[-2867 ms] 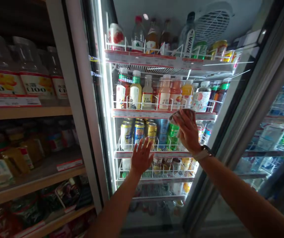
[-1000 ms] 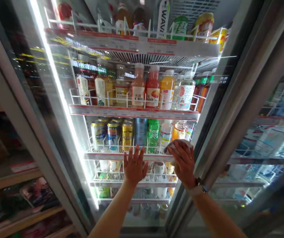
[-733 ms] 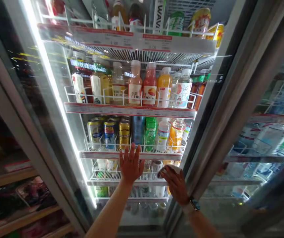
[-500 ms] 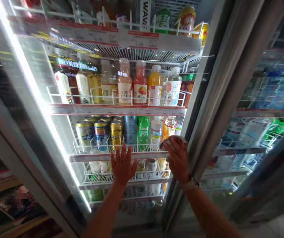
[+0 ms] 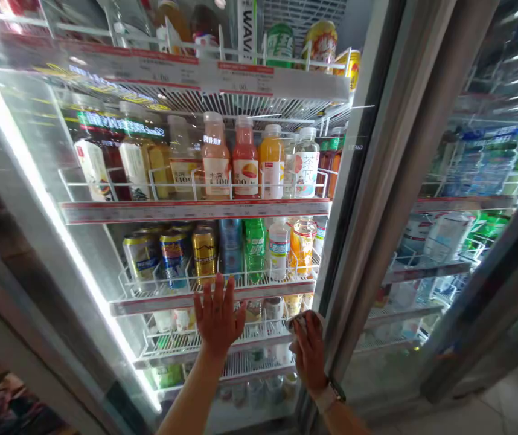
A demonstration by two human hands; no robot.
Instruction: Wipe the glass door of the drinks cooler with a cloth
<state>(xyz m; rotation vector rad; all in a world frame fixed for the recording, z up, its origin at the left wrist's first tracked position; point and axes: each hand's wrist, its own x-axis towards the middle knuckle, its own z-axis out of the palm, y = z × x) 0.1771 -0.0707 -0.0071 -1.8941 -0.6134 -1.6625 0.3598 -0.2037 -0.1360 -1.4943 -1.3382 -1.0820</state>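
Note:
Fingers spread, my left hand (image 5: pixel 217 320) lies flat against the glass door of a lit drinks fridge and holds nothing. My right hand (image 5: pixel 311 350) presses a crumpled cloth (image 5: pixel 299 320) to the glass near the door's right frame. Part of the cloth is hidden under my fingers. A watch (image 5: pixel 335 389) is on my right wrist. Behind the glass, above my left hand, stand a gold can (image 5: pixel 204 251) and a green bottle (image 5: pixel 255 248). An orange-labelled bottle (image 5: pixel 303 244) is above my right hand.
A metal door frame (image 5: pixel 390 181) runs down the right side, with another fridge section of bottles (image 5: pixel 453 235) beyond it. A bright light strip (image 5: pixel 55 217) lines the left. Shelves (image 5: pixel 195 210) of bottles and cans fill the fridge. Tiled floor (image 5: pixel 503 405) shows at lower right.
My right hand has slid down the glass with the cloth, from about the can shelf to below it. My left hand stays flat on the glass. The view has shifted slightly.

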